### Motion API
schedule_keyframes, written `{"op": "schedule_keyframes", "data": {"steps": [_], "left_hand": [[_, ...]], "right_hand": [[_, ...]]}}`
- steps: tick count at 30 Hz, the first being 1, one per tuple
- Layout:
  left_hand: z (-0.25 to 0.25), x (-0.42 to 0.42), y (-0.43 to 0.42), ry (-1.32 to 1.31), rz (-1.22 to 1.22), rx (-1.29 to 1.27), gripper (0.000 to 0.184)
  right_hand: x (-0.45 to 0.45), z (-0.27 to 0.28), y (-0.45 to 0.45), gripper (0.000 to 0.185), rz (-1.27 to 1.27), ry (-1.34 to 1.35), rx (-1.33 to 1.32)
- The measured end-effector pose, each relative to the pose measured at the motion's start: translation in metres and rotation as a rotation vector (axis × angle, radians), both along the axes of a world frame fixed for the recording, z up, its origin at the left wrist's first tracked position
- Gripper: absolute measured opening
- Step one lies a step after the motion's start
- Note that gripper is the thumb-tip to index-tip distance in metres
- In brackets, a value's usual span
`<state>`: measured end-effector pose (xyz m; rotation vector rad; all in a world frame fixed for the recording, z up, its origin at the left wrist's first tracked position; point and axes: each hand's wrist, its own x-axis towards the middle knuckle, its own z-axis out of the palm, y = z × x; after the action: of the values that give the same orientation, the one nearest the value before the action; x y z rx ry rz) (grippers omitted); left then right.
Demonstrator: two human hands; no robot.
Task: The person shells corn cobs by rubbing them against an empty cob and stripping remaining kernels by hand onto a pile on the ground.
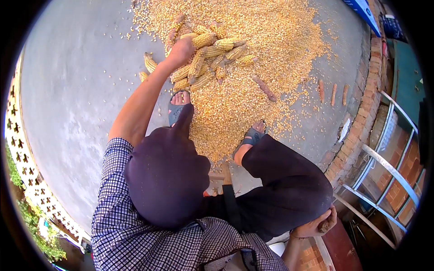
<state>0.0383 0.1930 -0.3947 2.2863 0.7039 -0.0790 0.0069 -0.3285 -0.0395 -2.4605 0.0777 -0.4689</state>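
Observation:
Yellow corn cobs [197, 63] lie heaped on loose kernels [244, 104] spread over the concrete. My left hand [181, 50] reaches to the heap's left side and touches the end of a kernel-covered cob [203, 40]; its fingertips are hidden. Below my bent right knee, my right hand [312, 227] is closed round a short brown piece [324, 225], which looks like a bare cob. A reddish stripped cob [264, 88] lies on the kernels to the right of the heap.
Three bare cobs [333, 94] lie on the concrete at the right. My sandalled feet [254, 134] are at the kernels' near edge. A brick edging [361, 117] curves along the right, with a light blue metal frame [391, 169] beyond. A pierced wall [27, 167] runs along the left.

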Motion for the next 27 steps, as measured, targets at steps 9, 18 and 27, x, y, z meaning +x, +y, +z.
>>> {"op": "schedule_keyframes", "data": {"steps": [9, 18, 27], "left_hand": [[0.201, -0.030, -0.005, -0.378, 0.066, -1.227, 0.034], [0.417, -0.045, -0.111, -0.556, -0.159, -1.428, 0.050], [0.429, -0.054, -0.213, -0.512, -0.275, -1.690, 0.061]], "right_hand": [[0.002, 0.008, -0.006, 0.014, 0.061, -0.024, -0.044], [0.074, 0.078, 0.081, 0.016, 0.543, -0.317, 0.211], [0.092, 0.095, 0.155, 0.042, 1.106, 0.378, 1.163]]}}
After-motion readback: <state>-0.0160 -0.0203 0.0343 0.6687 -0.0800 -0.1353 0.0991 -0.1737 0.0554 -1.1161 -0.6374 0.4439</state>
